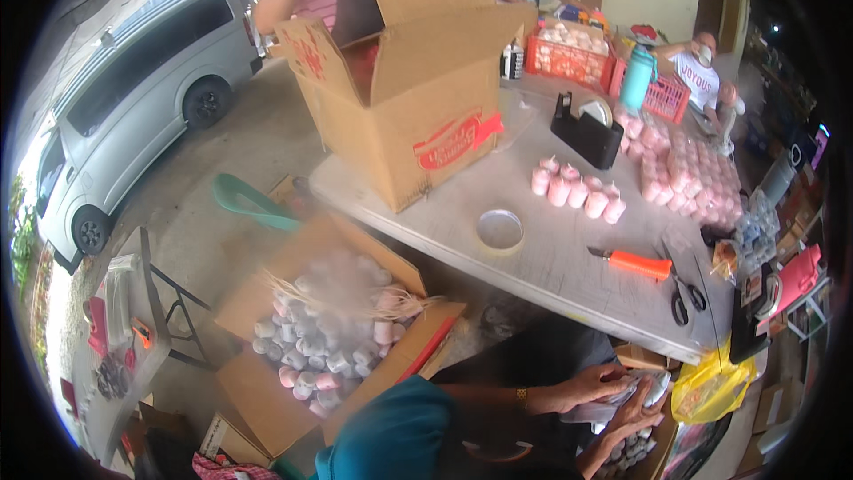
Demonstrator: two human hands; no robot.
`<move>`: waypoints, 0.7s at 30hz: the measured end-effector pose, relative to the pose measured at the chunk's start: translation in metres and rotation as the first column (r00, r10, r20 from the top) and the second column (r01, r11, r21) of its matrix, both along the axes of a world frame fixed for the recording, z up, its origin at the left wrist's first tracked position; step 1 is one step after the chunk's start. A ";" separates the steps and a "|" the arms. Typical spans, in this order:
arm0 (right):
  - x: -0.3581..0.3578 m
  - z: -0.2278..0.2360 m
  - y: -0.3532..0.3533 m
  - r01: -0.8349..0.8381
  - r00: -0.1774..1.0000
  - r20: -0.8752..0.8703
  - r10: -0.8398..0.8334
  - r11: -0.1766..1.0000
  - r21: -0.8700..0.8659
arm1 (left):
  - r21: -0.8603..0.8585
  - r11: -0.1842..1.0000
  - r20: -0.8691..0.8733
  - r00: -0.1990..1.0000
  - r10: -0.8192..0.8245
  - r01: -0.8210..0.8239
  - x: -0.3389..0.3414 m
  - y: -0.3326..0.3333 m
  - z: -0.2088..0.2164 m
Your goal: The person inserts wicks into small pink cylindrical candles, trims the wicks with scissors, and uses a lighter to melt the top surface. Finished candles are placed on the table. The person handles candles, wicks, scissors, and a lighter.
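At the lower right, over my lap, my left hand (588, 388) grips the near side of a clear plastic bag (656, 386). A bracelet circles that wrist. My right hand (633, 418) closes around the bag from the other side, its fingers curled. What lies inside the bag is mostly hidden, with some greyish shapes showing through. Below my hands, several small grey cylinders (629, 452) sit in a carton. A yellow plastic bag (713, 384) rests just right of my hands.
On the table (569, 289) are pink candles (577, 193), wrapped candle packs (689, 178), a tape roll (500, 229), tape dispenser (586, 132), orange cutter (640, 264), scissors (686, 289) and large carton (413, 116). A floor carton (253, 391) holds grey and pink cylinders. Co-workers sit and stand beyond.
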State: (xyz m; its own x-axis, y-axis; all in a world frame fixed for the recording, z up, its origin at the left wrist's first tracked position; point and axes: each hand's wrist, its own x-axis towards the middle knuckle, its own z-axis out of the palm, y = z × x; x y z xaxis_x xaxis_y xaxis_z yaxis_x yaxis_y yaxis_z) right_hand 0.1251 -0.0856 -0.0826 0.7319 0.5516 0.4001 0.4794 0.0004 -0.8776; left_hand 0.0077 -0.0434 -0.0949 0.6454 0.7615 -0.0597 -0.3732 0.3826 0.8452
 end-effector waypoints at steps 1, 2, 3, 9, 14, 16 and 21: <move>0.000 -0.001 0.001 -0.008 1.000 0.015 0.008 0.999 -0.042 | -0.027 1.000 0.014 1.000 -0.002 0.002 -0.001 0.001 0.000; 0.000 -0.002 0.003 0.012 0.999 0.049 -0.014 0.999 0.043 | -0.039 0.999 0.052 0.998 -0.030 0.032 -0.001 0.002 0.000; 0.001 -0.003 0.004 0.010 0.999 0.046 -0.011 1.000 0.012 | -0.077 0.996 0.025 0.998 -0.053 0.055 -0.002 0.005 -0.001; 0.003 -0.010 0.004 0.077 0.990 0.124 -0.071 0.996 -0.041 | -0.305 0.919 0.198 0.961 -0.195 0.249 0.000 0.007 -0.013; -0.001 -0.006 0.003 0.110 0.971 0.225 -0.075 0.983 -0.146 | -0.265 0.958 0.059 0.994 -0.094 0.106 0.005 0.005 -0.022; -0.004 -0.005 0.004 0.107 0.955 0.290 -0.066 0.986 -0.126 | -0.195 0.979 0.029 0.998 -0.052 0.056 0.005 0.004 -0.022; -0.006 -0.006 0.004 0.126 0.954 0.279 -0.107 0.991 -0.054 | -0.095 0.992 -0.074 0.994 0.075 -0.082 0.000 0.005 -0.012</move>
